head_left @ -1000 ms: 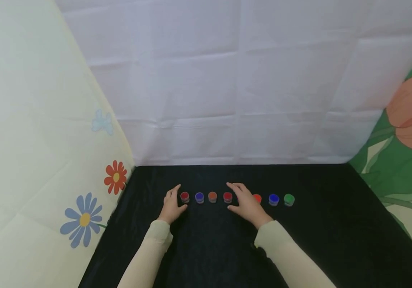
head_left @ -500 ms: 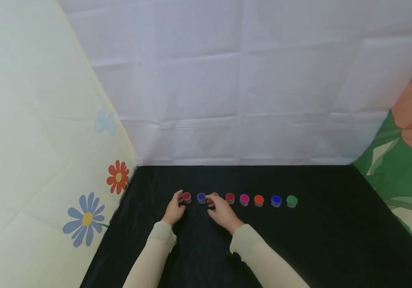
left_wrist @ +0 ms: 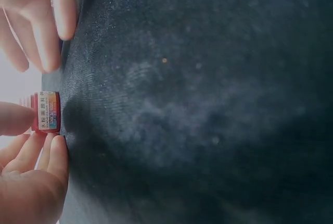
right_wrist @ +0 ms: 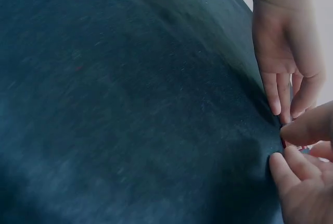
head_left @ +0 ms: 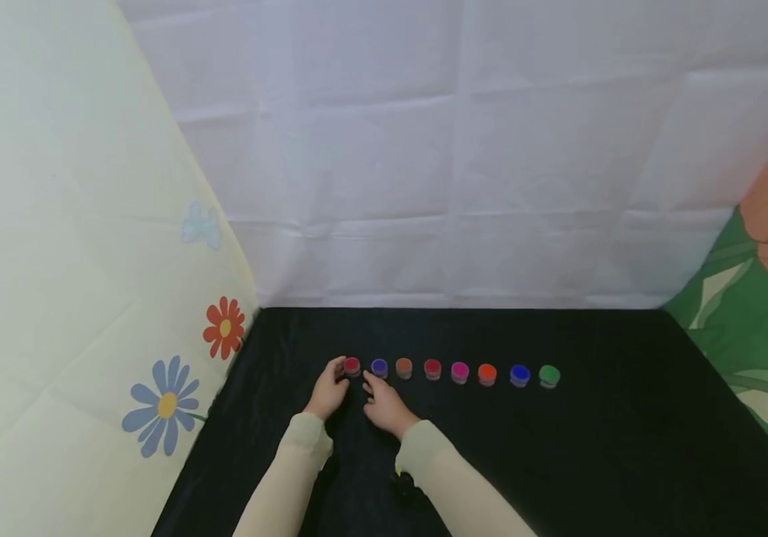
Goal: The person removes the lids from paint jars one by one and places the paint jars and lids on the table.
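In the head view, small paint jars with coloured lids stand in a row on a black cloth. My left hand (head_left: 326, 391) is at the leftmost one, a red-lidded paint jar (head_left: 352, 366). Seen from the left wrist, its thumb (left_wrist: 16, 119) and fingers lie about that jar, whose printed label shows. Just right of it, my right hand (head_left: 385, 405) reaches in with loosely bent fingers, holding nothing, in front of the purple-lidded jar (head_left: 379, 367). In the right wrist view the red jar is mostly hidden behind the fingers (right_wrist: 299, 164) of my right hand.
Rightward along the row stand a brown-orange jar (head_left: 403, 367), another red one (head_left: 432, 368), a pink one (head_left: 460, 371), an orange one (head_left: 487, 374), a blue one (head_left: 520, 375) and a green one (head_left: 549, 375). A white sheet (head_left: 451, 171) hangs behind the black cloth (head_left: 592, 447).
My right hand has swept left along the row, from the pink jar to beside my left hand. The left hand's fingers have drawn in around the leftmost red jar. The view has shifted slightly.
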A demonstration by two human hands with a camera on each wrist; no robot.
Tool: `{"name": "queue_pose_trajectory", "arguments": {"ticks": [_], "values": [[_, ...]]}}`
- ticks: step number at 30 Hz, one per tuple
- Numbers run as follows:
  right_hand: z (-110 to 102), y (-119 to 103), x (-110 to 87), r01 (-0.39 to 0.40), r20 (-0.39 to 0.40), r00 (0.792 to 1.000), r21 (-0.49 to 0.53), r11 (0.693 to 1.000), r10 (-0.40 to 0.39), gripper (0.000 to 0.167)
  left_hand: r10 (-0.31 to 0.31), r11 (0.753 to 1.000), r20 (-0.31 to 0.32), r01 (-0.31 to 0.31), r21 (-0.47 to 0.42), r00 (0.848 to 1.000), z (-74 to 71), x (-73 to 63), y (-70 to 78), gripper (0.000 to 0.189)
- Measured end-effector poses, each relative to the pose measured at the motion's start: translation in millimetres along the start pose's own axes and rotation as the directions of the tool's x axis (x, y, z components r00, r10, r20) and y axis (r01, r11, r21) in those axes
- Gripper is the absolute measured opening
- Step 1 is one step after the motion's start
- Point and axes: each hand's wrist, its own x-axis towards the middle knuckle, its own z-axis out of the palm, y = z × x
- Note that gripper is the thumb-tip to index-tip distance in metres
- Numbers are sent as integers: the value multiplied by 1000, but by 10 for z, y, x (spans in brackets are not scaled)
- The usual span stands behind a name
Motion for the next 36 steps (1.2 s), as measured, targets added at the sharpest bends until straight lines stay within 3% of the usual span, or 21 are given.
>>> {"name": "queue_pose_trajectory", "arguments": {"ticks": [6,12,21,29,36], "values": [[84,-7,119,-21,12,1000,81,997,20,71,-13,1000,-1,13,-14,1000,-24,-8,9,42],[101,-19,184,-80,-42,996,110,991,85,72,-13,1000,-4,13,-18,1000,-24,-12,19,40],[124,8,204,-30,-83,996,170,985,45,66,5,999,-15,-6,-37,1000,-57,-22,-25,34],[167,61,152,-4,-172,985,132,991,27,57,42,998,-23,-43,-45,999,-84,-73,-86,25],[168,114,90,37,-238,971,71,997,-19,51,48,996,14,-47,-76,999,-85,-149,-71,23]]}}
